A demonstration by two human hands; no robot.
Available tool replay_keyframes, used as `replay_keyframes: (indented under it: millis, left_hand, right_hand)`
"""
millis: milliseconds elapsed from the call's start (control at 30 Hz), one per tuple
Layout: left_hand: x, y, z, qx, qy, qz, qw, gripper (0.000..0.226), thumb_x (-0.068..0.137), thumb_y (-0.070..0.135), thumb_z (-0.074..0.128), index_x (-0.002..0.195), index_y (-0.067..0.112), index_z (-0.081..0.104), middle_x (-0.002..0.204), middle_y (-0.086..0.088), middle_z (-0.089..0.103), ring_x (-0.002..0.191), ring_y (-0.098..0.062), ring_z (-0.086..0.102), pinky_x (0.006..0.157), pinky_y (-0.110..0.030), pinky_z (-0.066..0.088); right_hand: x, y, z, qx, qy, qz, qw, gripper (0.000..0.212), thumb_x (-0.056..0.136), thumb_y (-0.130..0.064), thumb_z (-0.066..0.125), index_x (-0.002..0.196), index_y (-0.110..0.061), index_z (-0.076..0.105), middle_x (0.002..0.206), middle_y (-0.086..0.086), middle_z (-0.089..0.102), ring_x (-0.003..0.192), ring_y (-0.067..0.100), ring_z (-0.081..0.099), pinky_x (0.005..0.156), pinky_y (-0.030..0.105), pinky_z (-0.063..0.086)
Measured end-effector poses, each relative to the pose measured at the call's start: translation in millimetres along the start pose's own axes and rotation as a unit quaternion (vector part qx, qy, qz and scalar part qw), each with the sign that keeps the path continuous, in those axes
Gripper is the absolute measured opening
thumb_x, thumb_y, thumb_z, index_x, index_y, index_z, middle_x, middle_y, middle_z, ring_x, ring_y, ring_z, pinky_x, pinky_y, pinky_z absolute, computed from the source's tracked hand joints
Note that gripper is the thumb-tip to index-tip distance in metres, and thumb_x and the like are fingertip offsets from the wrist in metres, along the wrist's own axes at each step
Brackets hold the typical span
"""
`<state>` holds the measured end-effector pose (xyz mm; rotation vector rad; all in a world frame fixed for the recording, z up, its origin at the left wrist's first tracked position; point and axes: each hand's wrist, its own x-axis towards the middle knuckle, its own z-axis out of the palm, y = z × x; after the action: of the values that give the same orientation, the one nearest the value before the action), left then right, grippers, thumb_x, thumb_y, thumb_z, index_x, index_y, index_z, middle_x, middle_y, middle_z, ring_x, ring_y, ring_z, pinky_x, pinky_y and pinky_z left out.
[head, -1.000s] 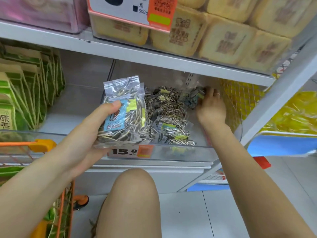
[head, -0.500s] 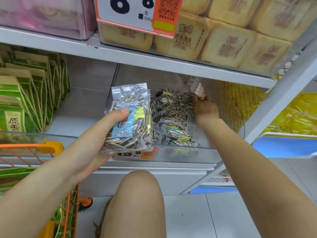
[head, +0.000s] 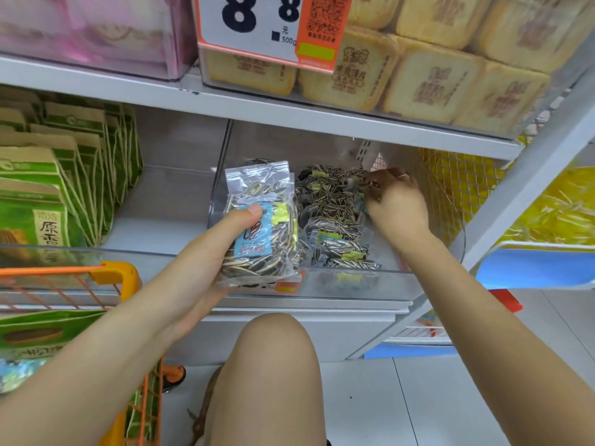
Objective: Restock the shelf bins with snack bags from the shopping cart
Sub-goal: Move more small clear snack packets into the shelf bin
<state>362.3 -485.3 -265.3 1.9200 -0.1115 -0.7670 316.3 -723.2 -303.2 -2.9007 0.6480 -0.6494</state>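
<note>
Left hand grips a clear bag of striped sunflower seeds at the clear bin's front edge while right hand, fingers curled on bags inside, makes room; next, I think, slide it in.

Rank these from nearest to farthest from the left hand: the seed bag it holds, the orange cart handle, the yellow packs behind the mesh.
1. Seed bag, in the left hand.
2. Cart handle, lower left.
3. Yellow packs, far right.
</note>
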Motion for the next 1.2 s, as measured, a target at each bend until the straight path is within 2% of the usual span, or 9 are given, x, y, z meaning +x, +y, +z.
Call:
replay_keyframes:
  millis: [67,167,233,400,500,600,700,867,1200]
  left_hand:
    - [-9,-9,5,-0.049,-0.007,0.024,0.998,0.065,0.087,0.063,0.047,0.089,-0.001,0.055,0.131,-0.034,0.048,0.051,-0.001,0.059,0.053,-0.01,0.041]
    - [-37,-30,17,-0.193,-0.075,0.075,0.975,0.029,0.094,0.036,0.05,0.104,0.012,0.062,0.125,-0.014,0.062,0.072,-0.002,0.069,0.063,-0.016,0.053]
    - [-49,-38,29,-0.23,-0.067,0.133,0.962,0.042,0.089,0.043,0.051,0.124,0.02,0.059,0.117,-0.002,0.068,0.1,-0.013,0.067,0.085,-0.029,0.054]
    - [-51,-27,45,-0.03,0.002,0.197,0.98,0.102,0.066,0.093,0.022,0.147,0.032,0.029,0.151,0.012,0.033,0.14,-0.008,0.028,0.117,-0.038,0.02]
    - [-41,-28,32,0.106,0.068,0.283,0.951,0.095,0.077,0.085,0.017,0.149,0.025,0.025,0.151,0.006,0.031,0.142,-0.014,0.022,0.115,-0.029,0.011]
    - [-26,-37,3,0.272,0.239,0.34,0.868,0.081,0.088,0.065,0.017,0.149,0.012,0.021,0.153,-0.009,0.026,0.144,-0.026,0.012,0.116,-0.038,0.012]
    - [-5,-60,-13,0.333,0.255,0.289,0.86,0.082,0.088,0.063,0.015,0.151,0.01,0.012,0.155,-0.014,0.019,0.145,-0.028,0.01,0.117,-0.043,0.012]
    - [8,-80,-14,0.336,0.233,0.304,0.861,0.076,0.09,0.062,0.014,0.152,0.017,0.004,0.154,-0.011,0.026,0.141,-0.026,0.024,0.114,-0.046,0.022]
    - [10,-83,-14,0.348,0.239,0.318,0.849,0.078,0.088,0.065,0.012,0.152,0.021,0.004,0.153,-0.012,0.028,0.139,-0.026,0.029,0.106,-0.043,0.033]
  right_hand:
    - [-31,-27,-24,0.212,-0.049,0.041,0.975,0.033,0.093,-0.041,0.054,0.117,-0.021,0.066,0.119,0.002,0.065,0.096,0.013,0.059,0.077,0.025,0.045]
    - [-80,-69,-59,0.547,-0.315,0.142,0.762,0.057,0.077,-0.068,0.051,0.117,-0.029,0.062,0.123,-0.003,0.066,0.11,0.014,0.063,0.099,0.035,0.048]
    - [-99,-78,-68,0.605,-0.368,0.133,0.694,0.05,0.08,-0.059,0.054,0.115,-0.025,0.065,0.114,-0.003,0.07,0.108,0.014,0.065,0.095,0.032,0.05]
    - [-104,-67,-77,0.608,-0.31,0.16,0.713,0.042,0.074,-0.037,0.074,0.11,-0.015,0.068,0.101,0.002,0.073,0.093,0.017,0.069,0.086,0.036,0.055]
    - [-93,-51,-86,0.57,-0.284,0.185,0.748,0.044,0.069,-0.037,0.069,0.107,-0.015,0.067,0.097,0.004,0.073,0.082,0.016,0.068,0.072,0.03,0.056]
    - [-66,-27,-87,0.366,-0.215,0.162,0.891,0.044,0.075,-0.04,0.07,0.112,-0.024,0.054,0.104,-0.002,0.067,0.087,0.014,0.065,0.069,0.027,0.049]
    - [-35,-9,-77,0.042,-0.163,0.126,0.978,0.07,0.069,-0.057,0.068,0.118,-0.01,0.048,0.111,0.014,0.056,0.102,0.034,0.056,0.074,0.034,0.041]
    - [2,-9,-68,-0.176,-0.211,0.063,0.959,0.049,0.079,-0.056,0.06,0.066,-0.011,0.046,0.064,0.004,0.048,0.069,0.026,0.052,0.058,0.027,0.038]
    - [14,18,-24,-0.168,-0.295,0.023,0.94,0.053,0.076,-0.046,0.069,0.112,-0.012,0.052,0.093,0.007,0.057,0.081,0.024,0.056,0.061,0.027,0.042]
